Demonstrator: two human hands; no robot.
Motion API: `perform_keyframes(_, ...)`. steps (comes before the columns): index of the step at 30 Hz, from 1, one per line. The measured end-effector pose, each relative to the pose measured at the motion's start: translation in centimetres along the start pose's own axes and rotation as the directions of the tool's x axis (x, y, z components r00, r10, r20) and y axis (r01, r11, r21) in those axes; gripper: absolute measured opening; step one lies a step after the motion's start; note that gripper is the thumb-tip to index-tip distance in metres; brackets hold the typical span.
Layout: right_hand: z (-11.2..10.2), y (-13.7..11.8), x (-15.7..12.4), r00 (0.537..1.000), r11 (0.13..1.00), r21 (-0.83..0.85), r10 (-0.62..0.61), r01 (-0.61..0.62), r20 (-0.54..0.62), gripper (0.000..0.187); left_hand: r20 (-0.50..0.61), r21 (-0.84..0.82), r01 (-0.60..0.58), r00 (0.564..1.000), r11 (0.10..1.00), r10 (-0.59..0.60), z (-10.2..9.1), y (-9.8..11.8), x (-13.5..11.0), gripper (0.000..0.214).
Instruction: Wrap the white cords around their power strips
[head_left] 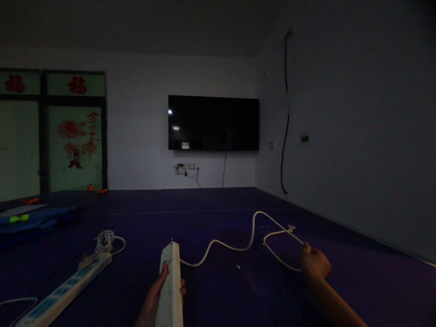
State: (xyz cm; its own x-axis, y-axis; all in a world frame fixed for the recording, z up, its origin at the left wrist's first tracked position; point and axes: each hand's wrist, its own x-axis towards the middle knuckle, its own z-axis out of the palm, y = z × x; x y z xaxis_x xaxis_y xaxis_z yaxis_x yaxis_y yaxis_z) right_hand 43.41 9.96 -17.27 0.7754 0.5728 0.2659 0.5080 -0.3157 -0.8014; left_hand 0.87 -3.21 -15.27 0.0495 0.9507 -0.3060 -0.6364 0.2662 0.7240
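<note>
My left hand point(157, 290) is wrapped round a white power strip point(171, 281), thumb on its face and fingertips showing at its right side. From behind the strip a white power cord point(229, 247) runs in loose bends to the right. My right hand point(315, 263) is closed on this cord, pinching it well away from the strip. A white plug point(291, 228) shows just beyond the right hand, beside the cord. Part of the cord loops back below the plug toward my right hand, and the fingers partly hide it there.
Another white power strip with blue sockets point(64, 293) lies at the lower left, its coiled cord point(106, 243) at its far end. Folded blue cloth point(44, 220) and small orange items point(102, 191) are on the purple surface point(204, 204). A television point(213, 123) hangs on the far wall.
</note>
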Motion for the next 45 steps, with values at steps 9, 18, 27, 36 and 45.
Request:
perform_keyframes(9,-0.4,4.2,3.9,0.968,0.973,0.105,0.216,-0.203,-0.129,0.037,0.043,0.138,-0.002,0.999,0.990,-0.004,-0.1,-0.9,-0.1,0.053)
perform_keyframes(18,-1.3,0.2,0.3,0.912,0.980,-0.059,-0.196,0.188,-0.360,0.036,0.145,0.290,0.091,0.980,0.953,-0.138,-0.9,-1.3,1.2,0.066)
perform_keyframes(27,2.8,-8.5,-17.4,0.611,0.542,0.487,-0.791,0.685,0.021,0.031,0.189,0.284,0.127,0.964,0.950,-0.186,-0.6,-1.1,0.9,0.068)
perform_keyframes(36,0.8,-8.1,-24.2,0.041,0.276,0.580,-0.922,0.767,0.385,0.040,0.261,0.223,0.108,0.951,0.969,-0.166,-0.4,-2.6,0.3,0.058)
perform_keyframes(45,0.9,-8.4,-23.7,0.111,0.379,0.600,-0.894,0.705,0.434,0.031,0.331,0.264,0.115,0.922,0.958,-0.201,-0.6,-2.5,0.7,0.073)
